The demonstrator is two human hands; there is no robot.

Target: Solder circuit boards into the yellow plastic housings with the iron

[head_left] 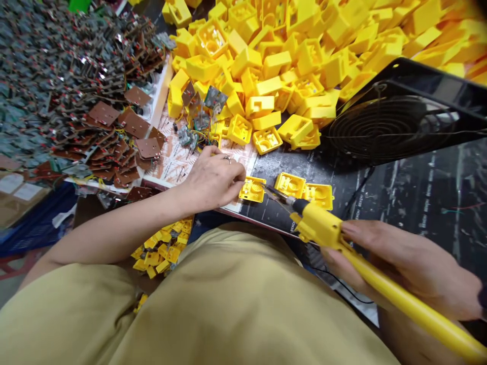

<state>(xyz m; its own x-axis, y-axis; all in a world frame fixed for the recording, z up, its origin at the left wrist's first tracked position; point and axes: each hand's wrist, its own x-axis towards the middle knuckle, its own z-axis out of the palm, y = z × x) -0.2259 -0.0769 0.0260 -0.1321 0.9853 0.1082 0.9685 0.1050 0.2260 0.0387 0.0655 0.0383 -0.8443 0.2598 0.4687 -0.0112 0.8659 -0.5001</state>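
Note:
My left hand (215, 177), a ring on one finger, reaches over the table's near edge. Its bent fingers and thumb pinch the left side of a small open yellow plastic casing (253, 189). In my right hand (407, 266) is a yellow soldering iron (323, 223) with a black collar and a narrow metal tip. That tip points left and ends close to the right side of the pinched casing; whether they touch I cannot tell. Just right of it lie two more open casings, one (290, 185) behind the other (318, 196), with round molded recesses inside.
A large heap of yellow casings (274, 66) covers the back. Piled circuit boards (110, 121) fill the left, with wired parts (190, 134) near my left hand. A black fan (395, 116) stands at the right. More yellow pieces (162, 251) lie below the table edge.

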